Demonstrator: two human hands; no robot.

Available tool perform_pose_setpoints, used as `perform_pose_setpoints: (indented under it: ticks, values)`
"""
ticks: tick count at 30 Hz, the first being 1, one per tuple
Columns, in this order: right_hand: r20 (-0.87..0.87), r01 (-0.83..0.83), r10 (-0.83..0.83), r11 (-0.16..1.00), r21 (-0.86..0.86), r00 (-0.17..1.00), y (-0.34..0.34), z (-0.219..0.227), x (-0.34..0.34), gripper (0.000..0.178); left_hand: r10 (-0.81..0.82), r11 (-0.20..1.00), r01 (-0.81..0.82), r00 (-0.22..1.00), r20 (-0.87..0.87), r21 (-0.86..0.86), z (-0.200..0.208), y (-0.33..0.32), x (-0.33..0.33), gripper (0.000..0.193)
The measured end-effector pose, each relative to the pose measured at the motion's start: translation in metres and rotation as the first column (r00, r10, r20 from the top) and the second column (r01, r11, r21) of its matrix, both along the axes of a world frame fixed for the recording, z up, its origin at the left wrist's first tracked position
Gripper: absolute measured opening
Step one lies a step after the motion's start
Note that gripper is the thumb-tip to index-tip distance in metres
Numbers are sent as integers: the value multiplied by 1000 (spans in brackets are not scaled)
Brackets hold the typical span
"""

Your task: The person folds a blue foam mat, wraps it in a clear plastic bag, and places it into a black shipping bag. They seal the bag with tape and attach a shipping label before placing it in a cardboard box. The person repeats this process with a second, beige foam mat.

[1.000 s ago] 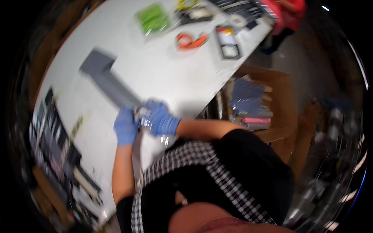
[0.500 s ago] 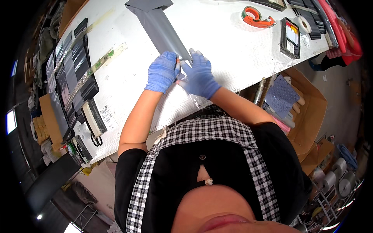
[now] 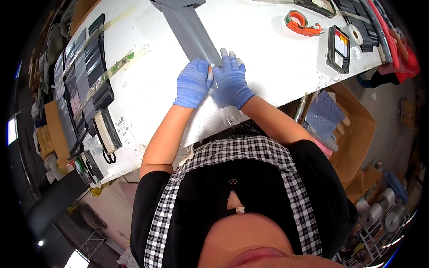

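A long, flat grey plastic strip (image 3: 190,33) runs from the far edge of the view down to my hands, with a wider folded piece at its far end. My left hand (image 3: 192,84), in a blue knit glove, is closed with curled fingers at the strip's near end. Beside it my right hand (image 3: 231,82), gloved alike, lies flat with its fingers stretched out, touching the strip's near right corner. Clear film (image 3: 228,115) shows below and between the hands. The exact grip under the left fingers is hidden.
Dark flat packs (image 3: 85,67) lie along the white table's (image 3: 147,76) left side. An orange tape dispenser (image 3: 304,24), a black-framed box (image 3: 338,49) and a white roll (image 3: 354,35) sit at the far right. A cardboard box (image 3: 353,147) stands below the right edge. Another person in red (image 3: 404,58) is at far right.
My hands have drawn closer together at the strip's near end. My right fingers have spread slightly apart. The whole view has shifted a little.
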State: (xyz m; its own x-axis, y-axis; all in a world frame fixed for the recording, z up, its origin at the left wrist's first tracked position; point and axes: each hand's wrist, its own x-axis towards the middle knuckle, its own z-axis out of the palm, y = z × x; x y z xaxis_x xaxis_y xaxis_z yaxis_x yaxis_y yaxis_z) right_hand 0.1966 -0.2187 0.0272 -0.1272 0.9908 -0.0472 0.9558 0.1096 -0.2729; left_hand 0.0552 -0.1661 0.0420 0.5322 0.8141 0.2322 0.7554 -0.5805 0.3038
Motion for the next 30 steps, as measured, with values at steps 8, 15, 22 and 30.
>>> perform_pose_setpoints:
  ticks: [8,15,22,30]
  values:
    - [-477,17,80,980,196,875,-114,-38,49,47,562,598,-299,818,123,-744,-61,-40,-36,45]
    - [-643,-52,-30,993,-108,766,-115,-61,13,42,448,401,-268,892,-67,-876,-62,0,-26,26]
    - [-422,-13,-50,989,-145,905,-9,-82,-37,40,251,383,-161,966,-65,-910,-41,-17,-36,33]
    - [-695,156,-45,983,98,717,130,-86,-73,35,550,274,-11,822,147,-962,-69,-5,-72,32]
